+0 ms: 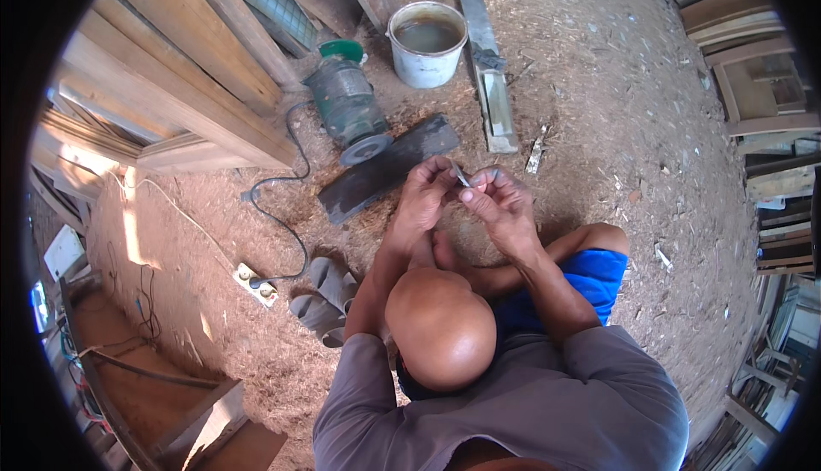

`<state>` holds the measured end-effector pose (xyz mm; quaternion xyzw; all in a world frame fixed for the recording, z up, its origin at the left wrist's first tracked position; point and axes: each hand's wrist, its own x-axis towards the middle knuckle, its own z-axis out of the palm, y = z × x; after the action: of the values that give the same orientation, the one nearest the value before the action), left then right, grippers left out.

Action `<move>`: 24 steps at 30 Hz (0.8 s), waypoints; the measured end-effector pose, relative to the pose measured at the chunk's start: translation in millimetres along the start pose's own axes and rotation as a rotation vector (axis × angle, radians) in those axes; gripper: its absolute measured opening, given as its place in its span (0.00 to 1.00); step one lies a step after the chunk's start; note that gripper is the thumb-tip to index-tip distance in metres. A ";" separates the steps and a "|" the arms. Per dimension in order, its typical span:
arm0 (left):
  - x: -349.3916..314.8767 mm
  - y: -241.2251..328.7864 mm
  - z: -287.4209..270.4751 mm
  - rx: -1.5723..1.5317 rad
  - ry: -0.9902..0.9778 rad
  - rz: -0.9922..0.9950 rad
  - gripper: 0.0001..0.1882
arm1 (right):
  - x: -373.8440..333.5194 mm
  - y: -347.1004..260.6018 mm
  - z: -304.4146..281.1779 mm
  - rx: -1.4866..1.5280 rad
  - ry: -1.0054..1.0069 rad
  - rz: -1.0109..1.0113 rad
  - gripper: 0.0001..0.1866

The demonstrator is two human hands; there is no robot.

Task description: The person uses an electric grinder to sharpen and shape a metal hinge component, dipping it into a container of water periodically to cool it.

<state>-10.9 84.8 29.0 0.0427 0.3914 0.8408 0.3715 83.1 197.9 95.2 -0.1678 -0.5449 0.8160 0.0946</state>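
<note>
In front of my raised knee (440, 325), my two hands meet close together. A small, thin, pale metal piece (462, 177) shows between their fingertips; its exact kind is too small to make out. My left hand (425, 195) pinches it from the left, with the fingers bent. From the right, my right hand (503, 201) grips it between thumb and curled fingers. Just beyond the left hand, a dark flat board (376, 176) lies slanted on the ground. A green bench grinder (349, 99) stands behind that board, its grey wheel (366, 149) facing my hands.
A white bucket (428, 69) of cloudy water stands beyond the hands. Right of it lies a long narrow board (470, 13) bearing a pale flat block (496, 103). The grinder's cord runs to a socket strip (255, 285) near grey shoes (329, 296). Timber (184, 69) leans at left.
</note>
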 end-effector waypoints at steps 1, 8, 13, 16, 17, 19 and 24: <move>-0.5 -0.1 -1.2 -0.001 0.004 0.002 0.02 | 0.0 -2.2 1.8 0.015 -0.012 0.000 0.07; -0.5 3.3 -1.7 0.001 0.003 0.030 0.02 | 2.4 -0.3 3.9 0.021 -0.020 0.013 0.07; -3.4 -0.4 -12.0 -0.069 -0.044 0.028 0.02 | 2.6 2.3 6.7 -0.008 -0.034 -0.003 0.06; -2.1 -0.4 -13.0 -0.064 -0.044 0.037 0.02 | 3.4 -0.1 8.5 -0.007 -0.030 -0.011 0.06; -1.9 -0.4 -13.2 -0.062 -0.043 0.039 0.02 | 3.5 -1.0 9.2 -0.007 -0.024 -0.010 0.06; -2.0 -0.3 -15.1 -0.060 -0.041 0.042 0.02 | 3.7 -2.1 11.6 0.015 -0.012 0.019 0.06; -8.1 16.3 -10.9 -0.050 -0.022 0.038 0.09 | 5.5 -0.3 7.2 0.322 0.006 0.298 0.06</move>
<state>-18.7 65.9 34.4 0.0500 0.3651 0.8567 0.3609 75.3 193.7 97.1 -0.2318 -0.3764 0.8970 0.0002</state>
